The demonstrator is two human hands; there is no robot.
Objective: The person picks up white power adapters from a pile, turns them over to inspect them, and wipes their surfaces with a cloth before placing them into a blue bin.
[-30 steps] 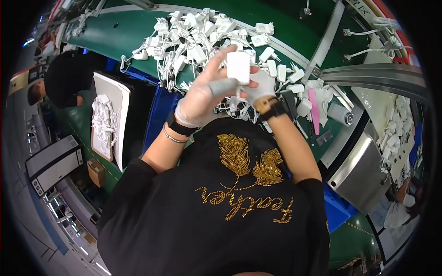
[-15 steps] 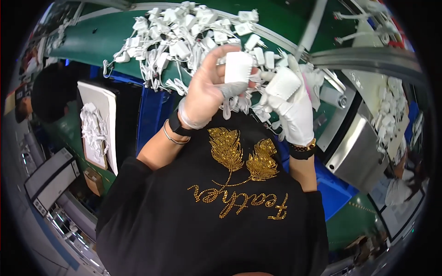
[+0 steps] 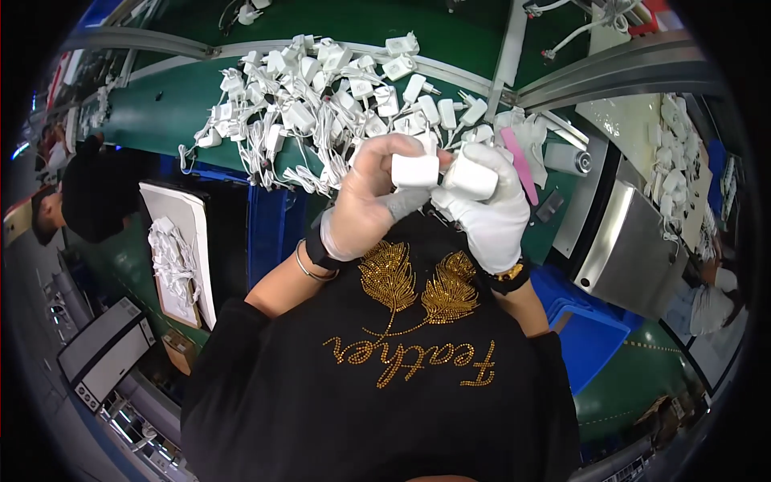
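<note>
Left hand (image 3: 361, 207) clamped on white adapter (image 3: 415, 172); right hand (image 3: 495, 221), just beside, clamped on second adapter (image 3: 472, 178). Pile (image 3: 299, 117) reaches far edge of bench (image 3: 144, 119).

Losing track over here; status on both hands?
Left hand holding one white adapter. Right hand holding a second adapter, close alongside. Adapter pile beyond, not blocking either hand.

Left hand (image 3: 365, 205): has come down a bit in the frame.
Left plug (image 3: 415, 172): lower now, and tipped, so it looks shorter.
Right hand (image 3: 491, 221): went out to the right, then came back toward the middle.
Right plug (image 3: 471, 177): came into sight, now closer beside the left plug.
</note>
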